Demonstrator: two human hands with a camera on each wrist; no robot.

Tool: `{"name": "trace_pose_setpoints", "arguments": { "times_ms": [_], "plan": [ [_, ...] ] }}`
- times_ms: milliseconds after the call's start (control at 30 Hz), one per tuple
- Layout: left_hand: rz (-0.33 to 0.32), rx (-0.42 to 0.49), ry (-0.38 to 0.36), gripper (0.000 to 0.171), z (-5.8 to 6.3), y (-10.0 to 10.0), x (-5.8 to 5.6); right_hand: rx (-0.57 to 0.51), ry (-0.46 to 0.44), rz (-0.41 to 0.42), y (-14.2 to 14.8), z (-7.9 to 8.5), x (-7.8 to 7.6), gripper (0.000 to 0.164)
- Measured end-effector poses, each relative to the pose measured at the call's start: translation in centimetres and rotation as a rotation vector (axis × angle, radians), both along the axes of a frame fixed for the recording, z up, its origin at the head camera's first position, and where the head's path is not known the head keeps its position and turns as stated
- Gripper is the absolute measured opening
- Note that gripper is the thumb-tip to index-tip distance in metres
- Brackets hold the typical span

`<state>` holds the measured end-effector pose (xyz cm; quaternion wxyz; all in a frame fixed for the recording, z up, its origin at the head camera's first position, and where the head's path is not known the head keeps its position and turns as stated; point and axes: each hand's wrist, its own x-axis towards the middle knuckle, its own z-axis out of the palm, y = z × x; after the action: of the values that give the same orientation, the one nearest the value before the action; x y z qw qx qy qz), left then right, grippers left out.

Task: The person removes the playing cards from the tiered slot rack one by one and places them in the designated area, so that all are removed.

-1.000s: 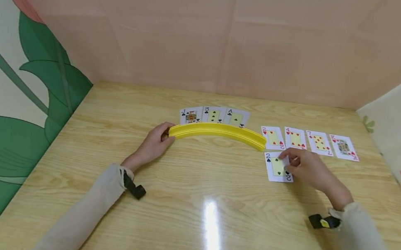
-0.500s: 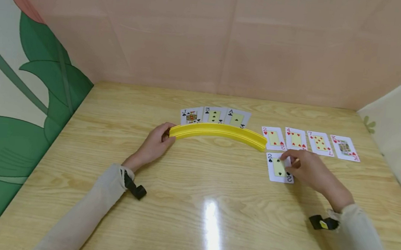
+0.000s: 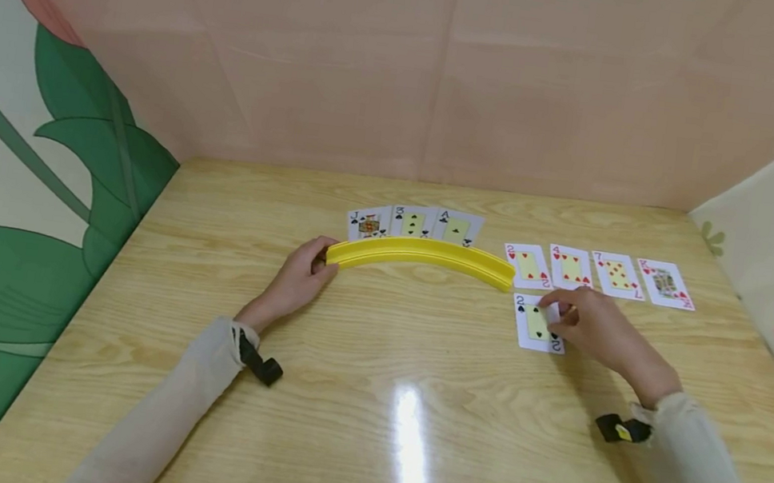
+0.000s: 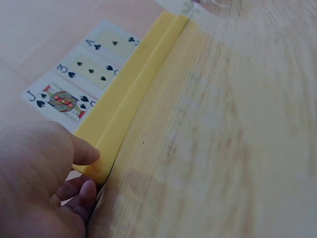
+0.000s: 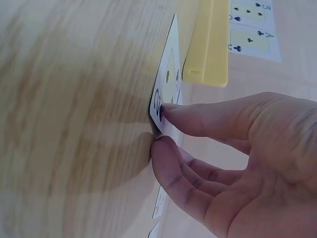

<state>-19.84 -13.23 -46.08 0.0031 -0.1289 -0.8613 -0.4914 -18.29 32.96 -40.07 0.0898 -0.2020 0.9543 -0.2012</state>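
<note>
Grip, left of centre: I see the left hand (image 3: 294, 272) holding the left end of the yellow holder (image 3: 422, 251), thumb over its rim, other fingers low behind that end.
Row of blacks, middle of the frame: the jack of spades (image 3: 369, 224), three of spades (image 3: 413, 221) and ace of clubs (image 3: 457, 227) lean behind the yellow holder; their lower edges are hidden, so I take them as slotted.
Loose two, right of centre: the two of spades (image 3: 529, 325) is just beside the holder's right end, below the two of hearts (image 3: 526, 267), low over the table (image 3: 339, 397) or touching it; I cannot tell which.
Pinch, right of centre: the right hand (image 3: 594, 325) has thumb on the card's face and a fingertip at its edge, a narrow gap with that card in it.
Reds, right side: a red four (image 3: 570, 268), red seven (image 3: 616, 274) and red face card (image 3: 666, 284) lie in line.
Step in hand: picking up the two of spades, I judge.
Next move: it calls for a firm edge pinch, a clean lift past the reds, and a steady left hold.
</note>
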Motion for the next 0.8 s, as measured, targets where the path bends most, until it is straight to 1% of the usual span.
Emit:
{"name": "trace_pose_setpoints", "arguments": {
  "times_ms": [467, 567, 700, 800],
  "plan": [
    [0.004, 0.0, -0.004, 0.032, 0.1, -0.1, 0.1, 0.014, 0.029, 0.021, -0.4, 0.2, 0.2, 0.03],
    [0.009, -0.004, -0.011, 0.033, 0.2, -0.2, 0.2, 0.0, 0.082, -0.006, -0.5, 0.4, 0.3, 0.026],
    [0.006, -0.009, -0.018, 0.032, 0.3, -0.2, 0.2, -0.045, 0.172, -0.072, -0.7, 0.9, 0.6, 0.02],
    [0.001, -0.01, -0.017, 0.033, 0.3, -0.1, 0.1, -0.075, 0.213, -0.074, -1.1, 1.3, 0.8, 0.017]
  ]
}}
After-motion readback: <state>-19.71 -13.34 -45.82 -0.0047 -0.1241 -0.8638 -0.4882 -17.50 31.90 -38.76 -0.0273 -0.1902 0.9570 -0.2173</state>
